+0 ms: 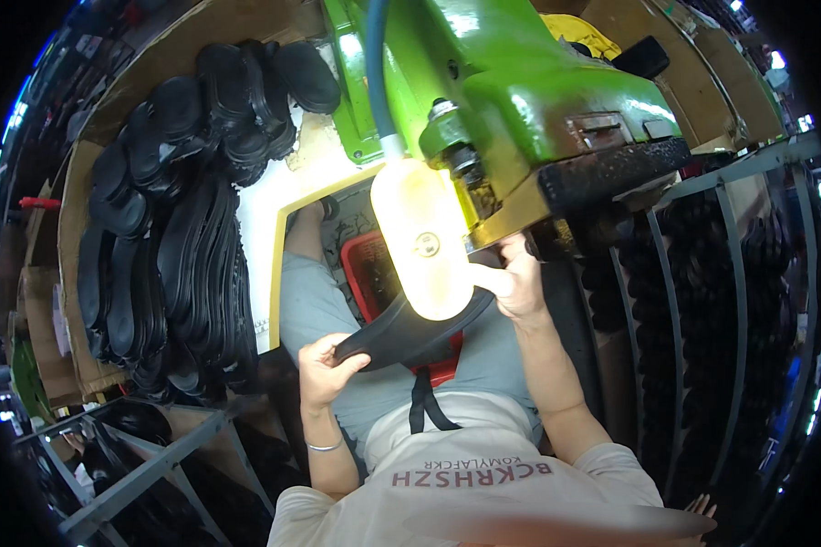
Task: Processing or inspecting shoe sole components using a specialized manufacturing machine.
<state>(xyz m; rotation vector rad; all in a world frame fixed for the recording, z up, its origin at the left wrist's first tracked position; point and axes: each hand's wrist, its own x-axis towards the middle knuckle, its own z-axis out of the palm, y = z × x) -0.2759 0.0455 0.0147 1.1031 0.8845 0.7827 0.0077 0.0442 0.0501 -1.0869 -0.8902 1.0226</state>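
Blurred elongated shape [566, 526], too indistinct to name, at the lower edge, over a pale printed T-shirt [483, 447].
Lamp [410, 205], one: lit, rounded, on a blue hose [376, 73], overlapping part of the work.
Curved piece [383, 337], one: black, held over the lap, its middle partly behind the lamp.
Left hand [321, 372]: grip closed on the near end, thumb on top; metal bangle [325, 448] at wrist.
Right hand [522, 290]: grip closed at the opposite end, just below the green machine [566, 109]; fingers partly hidden.
Red container [358, 260]: between the legs, beneath the piece.
Desk [263, 214]: white, yellow-edged.
Black soles [192, 264]: many, stacked at left within a cardboard wall [77, 292].
Metal rack [732, 264]: grey-barred, at right, dark items inside.
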